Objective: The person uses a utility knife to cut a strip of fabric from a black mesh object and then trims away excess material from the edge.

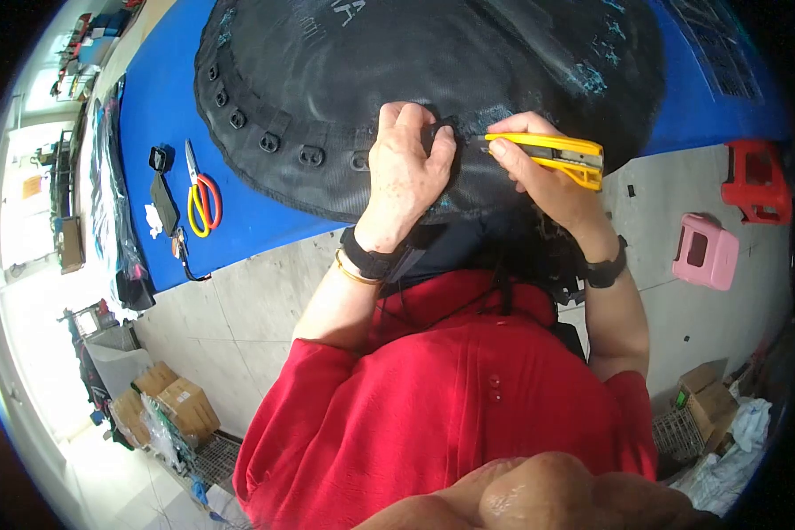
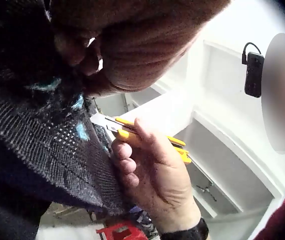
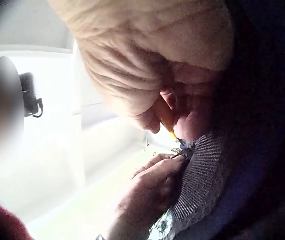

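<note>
A large round black mesh piece [image 1: 327,79] with black plastic buckles [image 1: 311,155] along its near edge lies on the blue table. The left hand [image 1: 408,163] pinches a bit of black material at that edge between thumb and fingers. Just right of it, the right hand [image 1: 548,172] grips a yellow utility knife [image 1: 556,150], its blade pointing left toward the left thumb. In the left wrist view the blade tip is at the mesh [image 2: 57,145] beside light-blue frayed threads [image 2: 81,131]. The right wrist view shows the knife [image 3: 166,120] partly hidden by the right hand [image 3: 152,55].
Scissors [image 1: 205,199] with red and yellow handles lie on the blue table [image 1: 238,238] at left, beside a black strap [image 1: 162,201]. A red stool [image 1: 760,181] and a pink stool [image 1: 707,252] stand on the floor at right. Cardboard boxes [image 1: 185,406] are at lower left.
</note>
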`<state>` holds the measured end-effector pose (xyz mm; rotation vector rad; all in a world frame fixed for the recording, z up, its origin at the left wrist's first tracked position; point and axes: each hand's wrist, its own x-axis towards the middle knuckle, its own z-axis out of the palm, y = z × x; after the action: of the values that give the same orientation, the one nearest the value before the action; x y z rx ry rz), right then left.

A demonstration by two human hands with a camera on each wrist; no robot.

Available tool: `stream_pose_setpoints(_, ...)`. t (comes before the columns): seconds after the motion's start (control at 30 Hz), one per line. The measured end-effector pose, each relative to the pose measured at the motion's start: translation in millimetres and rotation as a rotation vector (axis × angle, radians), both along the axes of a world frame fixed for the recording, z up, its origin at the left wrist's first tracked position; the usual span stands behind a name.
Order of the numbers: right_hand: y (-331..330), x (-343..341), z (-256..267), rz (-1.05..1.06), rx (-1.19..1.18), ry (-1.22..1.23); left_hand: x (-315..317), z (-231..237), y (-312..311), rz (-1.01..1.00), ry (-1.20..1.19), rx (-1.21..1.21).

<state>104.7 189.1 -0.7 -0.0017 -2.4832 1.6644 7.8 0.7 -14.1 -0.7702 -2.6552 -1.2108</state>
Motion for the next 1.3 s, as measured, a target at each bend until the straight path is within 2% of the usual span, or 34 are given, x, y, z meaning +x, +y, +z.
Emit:
stream_pose_setpoints(0.07,-2.4,0.6,4.6,-0.057,-0.185,-0.119,0.0,-0.8,1.2,0.016,0.027,0.01)
stream_pose_setpoints(0.2,-0.1,0.9,7.3,-0.044,-0.234,-0.166,-1.8,-3.2,0.5,0.009,0.034,0.005)
stream_pose_setpoints(0.37,-3.0,-5.1,4.8,-0.084,-0.171,-0.032,-2.2,-4.9,-0.1,-0.005,0.063,0.002)
stream_pose_setpoints(0.5,-7.1,-19.4,-2.6,-0.115,-0.145,0.094,-0.8,-1.9,0.9,0.023,-0.011,0.01)
stream_pose_setpoints(1.3,-9.2,-22.6,0.6,-0.073,-0.09,-0.023,-6.6,-5.7,-4.9,-0.04,0.018,0.058)
